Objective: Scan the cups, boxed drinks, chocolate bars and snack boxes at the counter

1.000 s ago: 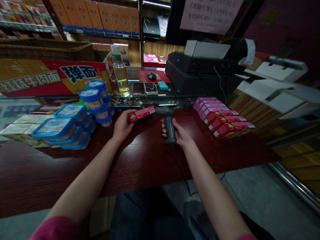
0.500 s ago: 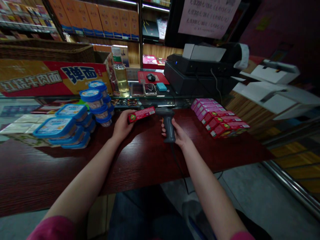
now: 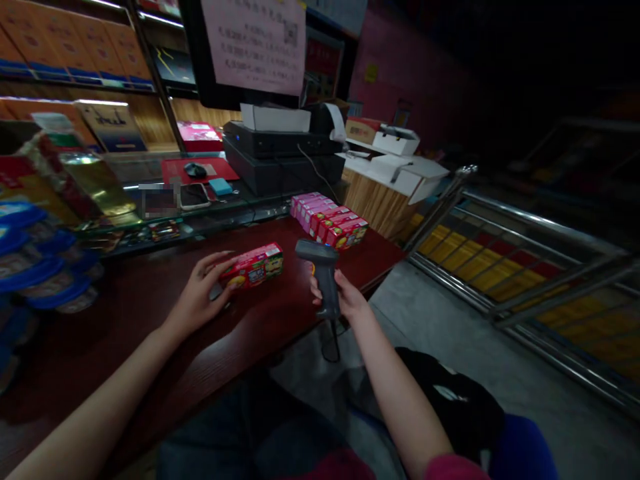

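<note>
My left hand point(image 3: 200, 293) has its thumb and fingers around the left end of a small red carton point(image 3: 257, 265) with a cartoon print, low over the dark wooden counter point(image 3: 235, 333). In my right hand point(image 3: 349, 295) is a dark grey barcode scanner point(image 3: 327, 279), held upright by its handle. The scanner's head is level with the carton and to its right, apart from it. Its cord hangs down past the counter's edge. Beyond the scanner lies a row of pink and red cartons point(image 3: 333, 223).
Stacked blue-lidded tubs point(image 3: 55, 267) stand at the left, beside a bottle of yellow liquid point(image 3: 95, 180). A glass ledge holds a mouse point(image 3: 195, 171) and a light-blue box point(image 3: 220, 187). Black till equipment point(image 3: 285, 167) stands behind. Metal railings point(image 3: 540, 227) run along the right.
The view has swung to the right. The carton in my left hand has turned and now shows its printed broad side. My right hand still holds the scanner.
</note>
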The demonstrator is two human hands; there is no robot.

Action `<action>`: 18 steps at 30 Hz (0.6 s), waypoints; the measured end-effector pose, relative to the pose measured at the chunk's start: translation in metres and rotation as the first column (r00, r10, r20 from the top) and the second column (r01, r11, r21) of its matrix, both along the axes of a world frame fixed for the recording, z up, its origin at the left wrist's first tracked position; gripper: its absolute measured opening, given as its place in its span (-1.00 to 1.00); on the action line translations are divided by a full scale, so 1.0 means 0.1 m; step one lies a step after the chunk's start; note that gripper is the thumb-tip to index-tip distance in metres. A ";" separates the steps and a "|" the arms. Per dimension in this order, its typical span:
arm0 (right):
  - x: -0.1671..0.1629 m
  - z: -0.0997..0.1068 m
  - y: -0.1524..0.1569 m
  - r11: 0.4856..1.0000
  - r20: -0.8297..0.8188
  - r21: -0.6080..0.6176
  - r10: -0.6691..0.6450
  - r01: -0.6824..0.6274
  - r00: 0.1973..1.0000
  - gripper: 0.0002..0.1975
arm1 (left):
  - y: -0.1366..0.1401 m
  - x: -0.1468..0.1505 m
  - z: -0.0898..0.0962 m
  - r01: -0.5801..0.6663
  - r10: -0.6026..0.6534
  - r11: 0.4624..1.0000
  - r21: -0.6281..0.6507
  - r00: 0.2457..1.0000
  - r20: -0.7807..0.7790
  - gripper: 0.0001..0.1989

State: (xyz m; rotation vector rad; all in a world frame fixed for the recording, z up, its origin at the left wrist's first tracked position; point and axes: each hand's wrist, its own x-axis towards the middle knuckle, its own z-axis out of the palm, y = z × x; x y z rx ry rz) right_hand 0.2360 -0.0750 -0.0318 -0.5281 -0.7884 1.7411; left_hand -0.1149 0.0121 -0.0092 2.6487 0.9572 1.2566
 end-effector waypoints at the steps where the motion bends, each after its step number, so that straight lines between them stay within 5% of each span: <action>1: 0.16 -0.01 -0.11 0.999 -0.018 -0.002 -0.041 0.041 0.999 -0.45 | -0.06 0.16 0.01 0.050 -0.050 0.999 0.014 0.999 -0.012 -0.45; 10: 1.14 0.11 -0.65 0.960 -0.072 -0.029 -0.280 0.278 0.957 -0.47 | -0.30 1.93 -0.03 0.331 -0.329 0.944 0.009 0.940 -0.092 -0.46; 18: 1.46 0.12 -0.68 0.920 -0.063 -0.136 -0.379 0.368 0.923 -0.63 | -0.08 2.82 0.03 0.193 -0.186 0.978 0.083 0.979 -0.088 -0.59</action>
